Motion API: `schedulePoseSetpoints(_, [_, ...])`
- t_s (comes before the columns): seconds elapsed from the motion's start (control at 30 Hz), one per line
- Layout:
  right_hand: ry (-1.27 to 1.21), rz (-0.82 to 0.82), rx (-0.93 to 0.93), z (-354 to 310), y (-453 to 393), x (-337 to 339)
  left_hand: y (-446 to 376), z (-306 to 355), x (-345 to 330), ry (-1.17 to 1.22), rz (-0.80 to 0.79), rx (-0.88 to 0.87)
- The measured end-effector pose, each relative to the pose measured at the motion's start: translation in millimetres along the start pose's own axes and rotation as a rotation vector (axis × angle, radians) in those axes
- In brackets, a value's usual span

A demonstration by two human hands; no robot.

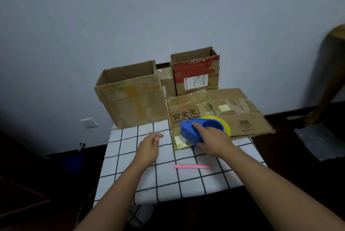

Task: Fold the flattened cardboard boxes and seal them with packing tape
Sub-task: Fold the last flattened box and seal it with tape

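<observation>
Beyond the loosely curled, empty fingers of the left hand [149, 148] stands an open cardboard box [133, 96]. Right of it, the right hand [214, 141] grips the blue tape dispenser [201, 129], its fingers wrapped around the body, resting on a flattened box [188, 116].

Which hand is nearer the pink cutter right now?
Right. The right hand grips the blue tape dispenser just beyond the pink cutter; the left hand hovers farther off to its left.
</observation>
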State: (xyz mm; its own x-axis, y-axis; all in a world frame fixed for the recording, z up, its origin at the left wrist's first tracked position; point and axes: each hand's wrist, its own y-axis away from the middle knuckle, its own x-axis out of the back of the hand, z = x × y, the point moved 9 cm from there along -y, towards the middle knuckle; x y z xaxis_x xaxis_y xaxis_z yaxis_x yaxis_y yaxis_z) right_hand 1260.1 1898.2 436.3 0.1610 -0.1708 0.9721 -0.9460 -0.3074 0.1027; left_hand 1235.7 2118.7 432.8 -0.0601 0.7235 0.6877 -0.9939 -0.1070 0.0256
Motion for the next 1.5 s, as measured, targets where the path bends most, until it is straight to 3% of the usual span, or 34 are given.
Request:
schedulePoseSetpoints(0.2, [0.009,-0.047,-0.089,49.3,50.3,7.7,-1.2,17.8,-24.4,0.048,-0.096,-0.006])
schedulePoseSetpoints(0.73, [0.016,-0.278,-0.143,90.9,84.5,-34.6,-4.2,50.0,-67.2,-0.284,-0.067,-0.188])
schedulePoseSetpoints(0.97, [-0.052,-0.088,-0.161,96.8,41.9,11.9,-21.1,60.5,-89.3,-0.385,-0.042,-0.269])
schedulePoseSetpoints(1.13, [-0.085,-0.076,-0.191,103.6,4.0,10.4,-35.4,66.2,-112.7,-0.485,-0.045,-0.353])
schedulePoseSetpoints(1.2, [-0.112,-0.109,-0.187,102.1,-11.4,3.0,-42.8,59.4,-119.3,-0.527,-0.056,-0.322])
schedulePoseSetpoints(1.33, [-0.116,-0.259,-0.157,93.4,-37.0,-27.1,-60.1,25.4,-123.5,-0.560,-0.108,-0.087])
schedulePoseSetpoints(1.5, [-0.103,-0.376,-0.171,90.9,-49.7,-53.3,-68.5,9.0,-128.0,-0.350,-0.213,0.089])
